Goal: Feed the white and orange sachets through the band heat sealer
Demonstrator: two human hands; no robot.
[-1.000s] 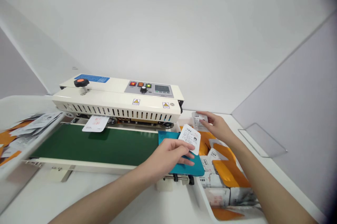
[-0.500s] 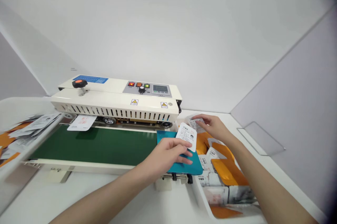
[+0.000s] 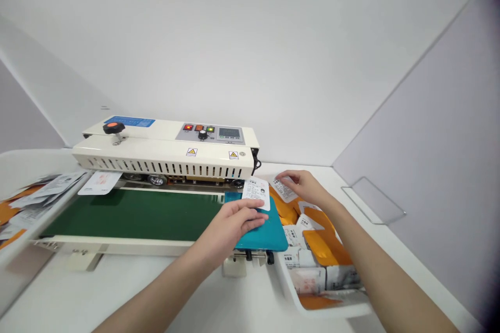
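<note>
My left hand (image 3: 238,222) is above the blue-green plate (image 3: 269,234) at the right end of a band sealer (image 3: 164,153). Its fingers hold the lower edge of a white printed sachet (image 3: 255,189), whose top is at the sealer's entry. Farther right, my right hand (image 3: 302,185) pinches a second white sachet (image 3: 286,190) over a bin of packets. Near the sealer's left end, another sachet (image 3: 99,183) sticks out over the green conveyor belt (image 3: 136,216).
A white bin (image 3: 289,291) on the right holds white sachets and orange packets (image 3: 328,247). At the left, another bin (image 3: 15,158) contains a similar pile. A wire stand (image 3: 375,202) is by the right wall. The sealer's panel (image 3: 211,133) has lit switches.
The sachet in my left hand has come closer to the sealer's entry. My right hand has lifted its sachet more into view. The sachet at the sealer has travelled left. The view has shifted slightly.
</note>
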